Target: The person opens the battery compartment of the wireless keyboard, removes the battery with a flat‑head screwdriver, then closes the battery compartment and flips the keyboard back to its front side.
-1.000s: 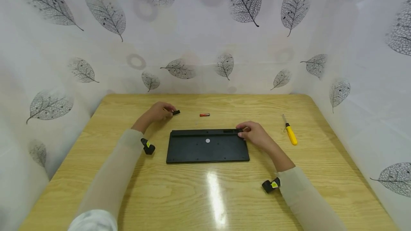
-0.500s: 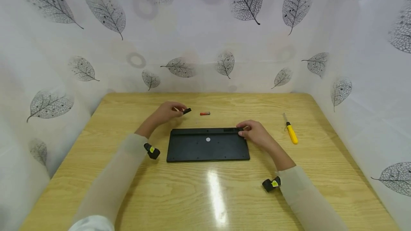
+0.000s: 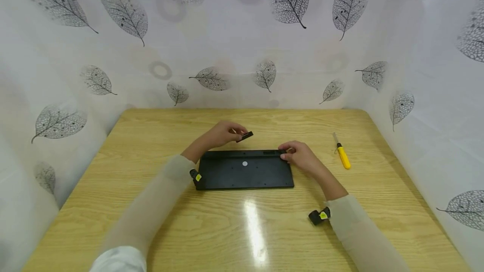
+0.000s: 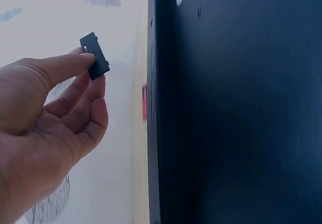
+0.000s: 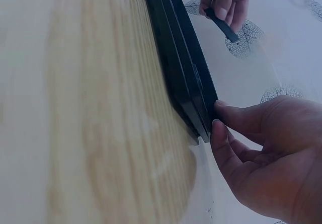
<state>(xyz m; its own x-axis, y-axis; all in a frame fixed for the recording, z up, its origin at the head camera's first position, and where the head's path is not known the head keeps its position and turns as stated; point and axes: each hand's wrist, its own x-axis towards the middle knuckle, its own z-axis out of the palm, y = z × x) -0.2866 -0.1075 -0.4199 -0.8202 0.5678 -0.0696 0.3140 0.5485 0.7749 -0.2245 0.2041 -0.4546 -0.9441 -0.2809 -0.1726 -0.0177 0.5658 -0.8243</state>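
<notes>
A black keyboard [image 3: 245, 175] lies underside up on the table, a small white round sticker near its far edge. Above that edge, my left hand [image 3: 227, 132] pinches a small black battery cover [image 3: 245, 137] between thumb and fingers. The left wrist view shows the cover [image 4: 94, 55] with little tabs on one side, held apart from the keyboard. My right hand [image 3: 300, 156] grips the keyboard's far right corner, next to the battery slot [image 3: 269, 153]. In the right wrist view, the thumb and a finger of the right hand [image 5: 271, 153] pinch that corner.
A screwdriver [image 3: 342, 154] with a yellow handle lies to the right. A red battery [image 4: 145, 103] shows past the keyboard's edge in the left wrist view; the left hand hides it in the head view. Leaf-patterned curtains [image 3: 242, 32] surround the wooden table [image 3: 211, 226].
My left hand has moved right with the battery cover, from beyond the keyboard's left end to above its far edge, covering the battery. My right hand has stayed at the corner.
</notes>
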